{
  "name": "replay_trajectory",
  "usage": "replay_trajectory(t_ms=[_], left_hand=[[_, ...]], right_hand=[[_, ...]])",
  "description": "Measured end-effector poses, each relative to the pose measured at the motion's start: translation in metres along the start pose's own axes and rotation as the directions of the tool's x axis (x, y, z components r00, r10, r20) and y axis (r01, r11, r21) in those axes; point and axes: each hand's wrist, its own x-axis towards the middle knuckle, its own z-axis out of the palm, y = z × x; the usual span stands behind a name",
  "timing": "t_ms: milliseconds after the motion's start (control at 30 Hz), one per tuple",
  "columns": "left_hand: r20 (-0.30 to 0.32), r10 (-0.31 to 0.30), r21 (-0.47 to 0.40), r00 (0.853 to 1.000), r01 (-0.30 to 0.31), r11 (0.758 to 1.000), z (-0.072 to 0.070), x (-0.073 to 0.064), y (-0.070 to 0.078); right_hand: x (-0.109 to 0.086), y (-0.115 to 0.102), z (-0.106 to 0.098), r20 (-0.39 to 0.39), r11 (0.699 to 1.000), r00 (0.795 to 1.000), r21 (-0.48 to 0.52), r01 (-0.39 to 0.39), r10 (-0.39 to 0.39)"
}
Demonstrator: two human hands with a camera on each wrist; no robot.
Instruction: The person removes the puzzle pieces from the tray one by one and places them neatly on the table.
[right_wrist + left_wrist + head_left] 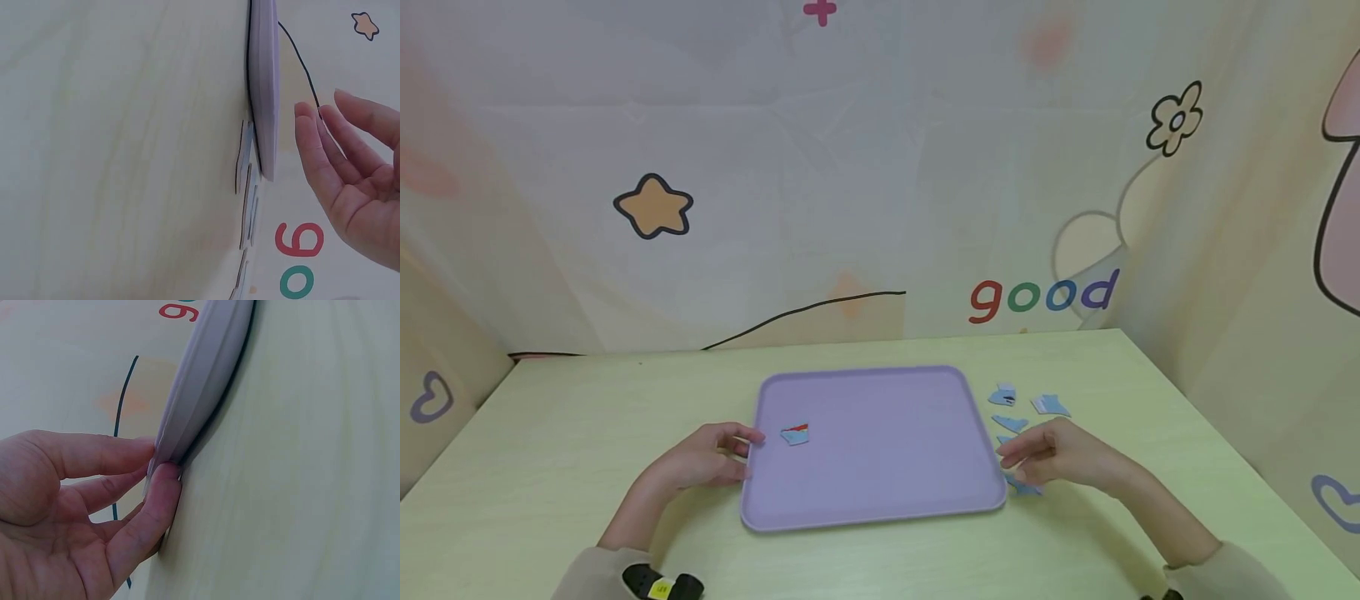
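A light purple rectangular tray (880, 450) lies on the table, with one flat puzzle piece (795, 434), blue with a red edge, near its left side. My left hand (711, 454) grips the tray's left edge. The left wrist view shows fingertips (164, 478) against the side and rim of the tray. Over the tray's right edge, my right hand (1048, 454) hovers with loosely bent fingers and nothing between them. Beneath and behind it lie several blue puzzle pieces, among them one piece (1051, 405) at the far right and another (1010, 423) close to the fingers.
The pale wooden table (587, 417) backs onto a printed cloth (850, 167) with a star, a flower and the word "good". Cloth also hangs at both sides. More puzzle pieces (244, 156) line the tray's edge in the right wrist view.
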Motion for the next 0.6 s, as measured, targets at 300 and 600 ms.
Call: replay_trajectory(t_ms=[300,600], left_hand=[[-0.005,-0.006,-0.001,1.0,0.006,1.0,0.001,0.001,-0.002],[-0.014,-0.001,0.007,1.0,0.001,1.0,0.002,0.002,-0.002]], right_hand=[[0.023,-0.018,0.016,0.004,1.0,1.0,0.007,0.014,-0.014],[0.054,-0.039,0.039,0.004,0.999,0.999,0.004,0.034,-0.034]])
